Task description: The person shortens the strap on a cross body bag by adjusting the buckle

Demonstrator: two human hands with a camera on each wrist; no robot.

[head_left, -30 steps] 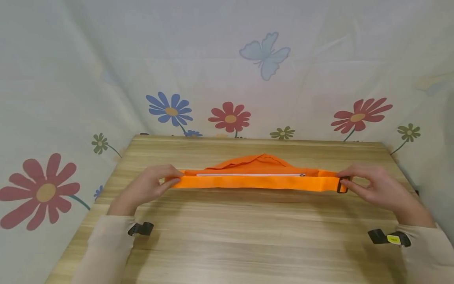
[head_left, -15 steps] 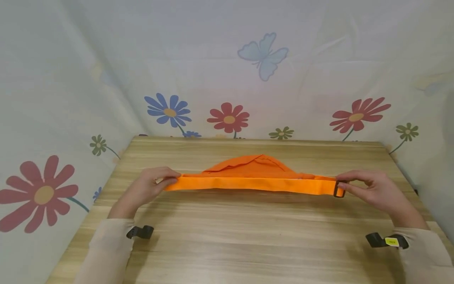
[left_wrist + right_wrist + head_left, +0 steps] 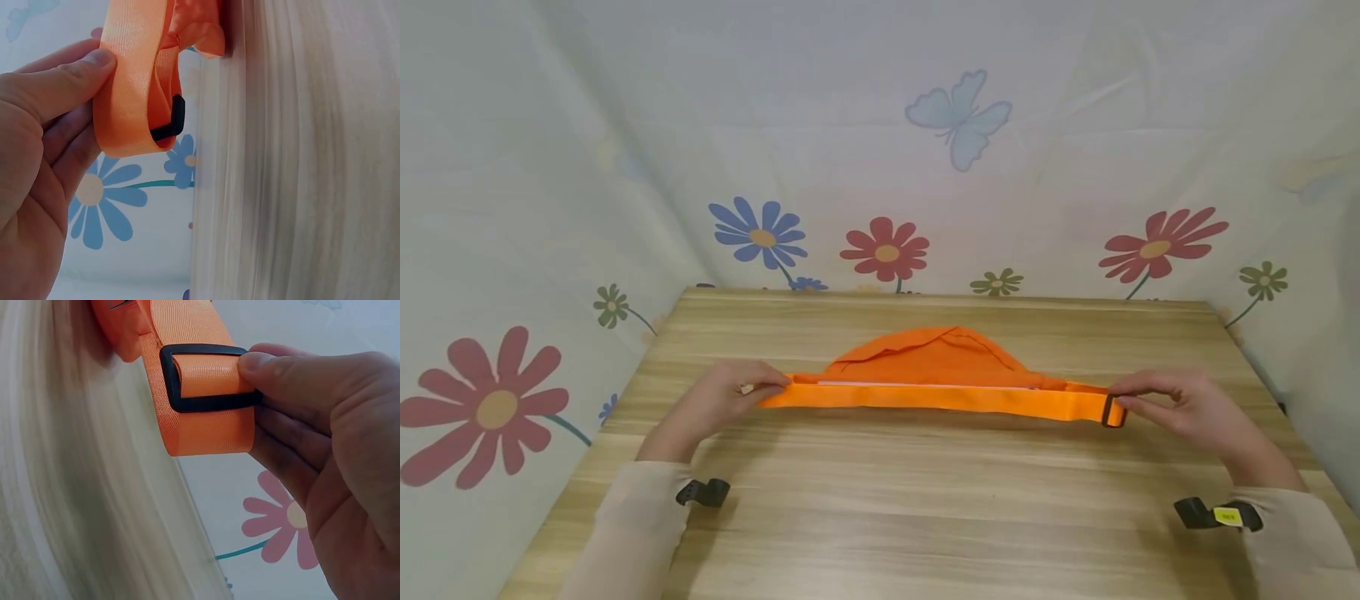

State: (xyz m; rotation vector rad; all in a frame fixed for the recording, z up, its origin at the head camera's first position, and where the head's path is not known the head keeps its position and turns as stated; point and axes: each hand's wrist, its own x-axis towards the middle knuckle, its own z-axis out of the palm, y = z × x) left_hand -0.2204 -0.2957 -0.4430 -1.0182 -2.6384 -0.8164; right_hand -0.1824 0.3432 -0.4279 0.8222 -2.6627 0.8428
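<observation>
An orange waist bag (image 3: 925, 360) lies toward the back of the table, its rounded pouch pointing away from me. Across its front runs the orange strap (image 3: 917, 398), stretched sideways between both hands. My left hand (image 3: 718, 400) pinches the strap's looped left end between thumb and fingers; a black buckle part (image 3: 179, 115) shows inside that loop in the left wrist view. At the other end my right hand (image 3: 1195, 412) pinches the strap loop at its black slide buckle (image 3: 212, 402), thumb on the buckle's edge. A pale zipper line shows just above the strap.
The wood-grain table (image 3: 925, 517) reaches back to a pale curtain (image 3: 820, 125) printed with flowers and a butterfly, which also hangs along both sides. A black band (image 3: 703, 492) sits on the left wrist, another black band (image 3: 1198, 513) on the right.
Both hands have come slightly lower in the head view with the strap, and more of the pouch shows behind it. The zipper line dipped behind the strap half a second ago and shows again.
</observation>
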